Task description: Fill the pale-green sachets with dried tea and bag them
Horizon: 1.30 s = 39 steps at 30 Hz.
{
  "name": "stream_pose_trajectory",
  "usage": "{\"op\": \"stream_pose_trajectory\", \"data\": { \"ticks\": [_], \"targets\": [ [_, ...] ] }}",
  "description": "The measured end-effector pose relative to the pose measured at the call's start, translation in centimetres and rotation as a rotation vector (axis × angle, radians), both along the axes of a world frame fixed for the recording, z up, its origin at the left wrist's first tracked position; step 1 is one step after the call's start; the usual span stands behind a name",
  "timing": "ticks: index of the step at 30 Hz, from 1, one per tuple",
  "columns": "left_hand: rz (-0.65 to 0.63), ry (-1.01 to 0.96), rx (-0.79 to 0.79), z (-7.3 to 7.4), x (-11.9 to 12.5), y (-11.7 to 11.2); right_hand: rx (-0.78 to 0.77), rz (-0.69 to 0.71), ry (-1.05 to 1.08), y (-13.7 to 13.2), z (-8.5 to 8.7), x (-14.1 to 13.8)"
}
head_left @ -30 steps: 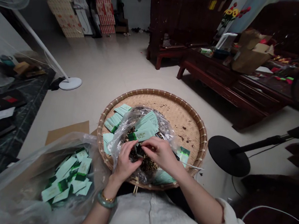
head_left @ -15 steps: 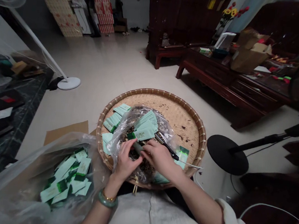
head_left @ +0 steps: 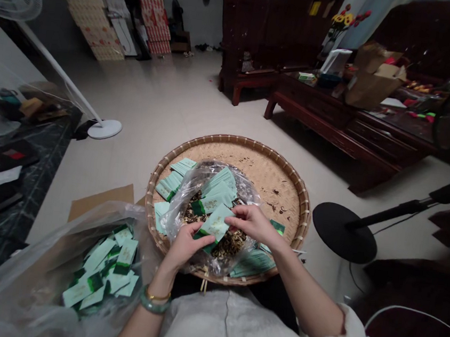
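Note:
A round woven basket tray [head_left: 284,180] lies in front of me. In it sits a clear plastic bag [head_left: 190,191] with loose dried leaves and a stack of pale green packets [head_left: 218,186]. My left hand [head_left: 183,244] and my right hand [head_left: 250,222] both pinch one pale green packet [head_left: 214,224] with a dark green end, held over the leaves. The left hand grips its lower end, the right hand its upper right edge. More packets [head_left: 172,182] lie on the tray to the left of the bag.
A large plastic-lined box of green packets [head_left: 104,268] stands at my lower left. A white fan's base [head_left: 104,128] is on the floor to the left, a black fan's base [head_left: 342,232] to the right. Dark wooden furniture [head_left: 327,115] lines the back right.
The dark tool that my right hand held over the leaves is gone from view. Both hands have lifted a green packet out of the bag.

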<state>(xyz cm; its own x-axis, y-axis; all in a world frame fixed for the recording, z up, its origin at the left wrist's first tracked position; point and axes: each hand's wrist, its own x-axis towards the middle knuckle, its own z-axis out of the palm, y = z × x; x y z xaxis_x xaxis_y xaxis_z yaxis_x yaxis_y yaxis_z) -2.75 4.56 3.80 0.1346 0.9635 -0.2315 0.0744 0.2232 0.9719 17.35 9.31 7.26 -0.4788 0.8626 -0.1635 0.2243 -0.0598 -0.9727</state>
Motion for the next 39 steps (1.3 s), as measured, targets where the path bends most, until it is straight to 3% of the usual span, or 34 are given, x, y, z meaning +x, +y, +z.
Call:
{"op": "stream_pose_trajectory", "data": {
  "ticks": [4,10,12,17,23,27,31,35,37,39],
  "targets": [
    [0.03,-0.07,-0.072,0.3,0.4,0.5,0.07,0.05,-0.069,-0.1,-0.2,0.0],
    [0.142,-0.028,-0.036,-0.3,1.0,0.6,0.043,0.065,-0.078,-0.1,-0.8,0.3],
    [0.108,-0.069,-0.066,-0.5,1.2,0.5,0.135,0.078,-0.126,-0.1,-1.0,0.5],
    [-0.12,-0.127,-0.216,-0.6,1.6,0.1,0.391,0.192,-0.193,-0.1,-1.1,0.5],
    [-0.135,-0.146,-0.182,-1.2,2.0,-0.2,0.482,0.244,-0.287,-0.3,-0.4,0.6],
    [-0.132,-0.131,-0.173,-1.0,2.6,-0.4,0.402,0.191,-0.203,-0.4,-0.7,0.4],
    [-0.106,-0.061,-0.166,-0.9,2.6,-0.4,0.152,0.04,-0.039,-0.5,-1.5,0.2],
    [-0.137,-0.022,-0.182,-0.9,2.3,-0.4,-0.088,0.0,0.123,-0.4,-1.9,0.1],
    [-0.131,-0.016,-0.193,-0.8,2.3,-0.4,-0.084,-0.059,0.143,-0.4,-2.0,0.0],
    [-0.128,0.004,-0.197,-0.6,2.5,-0.5,0.026,-0.117,0.08,-0.4,-2.1,-0.2]
  ]
}}
